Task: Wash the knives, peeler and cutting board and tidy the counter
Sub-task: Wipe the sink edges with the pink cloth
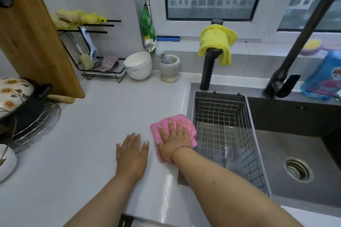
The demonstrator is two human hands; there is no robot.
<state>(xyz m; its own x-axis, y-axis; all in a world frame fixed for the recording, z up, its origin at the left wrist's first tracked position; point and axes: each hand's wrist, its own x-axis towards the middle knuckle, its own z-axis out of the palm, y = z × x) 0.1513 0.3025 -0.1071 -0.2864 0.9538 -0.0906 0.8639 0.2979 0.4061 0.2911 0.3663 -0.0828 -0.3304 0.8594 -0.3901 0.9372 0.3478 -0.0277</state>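
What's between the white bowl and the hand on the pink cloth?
Nothing. In the head view, only bare white counter stretches from the white bowl down to the right hand, which lies flat on the pink cloth.

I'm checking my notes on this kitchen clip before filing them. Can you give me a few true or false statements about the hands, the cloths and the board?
1. The right hand presses flat on a pink cloth on the counter. True.
2. The left hand holds a knife. False: it lies flat and empty on the counter.
3. The cutting board lies in the sink. False: it leans upright against the wall at the left.
4. A yellow cloth hangs over a black fixture behind the sink. True.
5. The wire basket in the sink is full of dishes. False: no dishes show in it.
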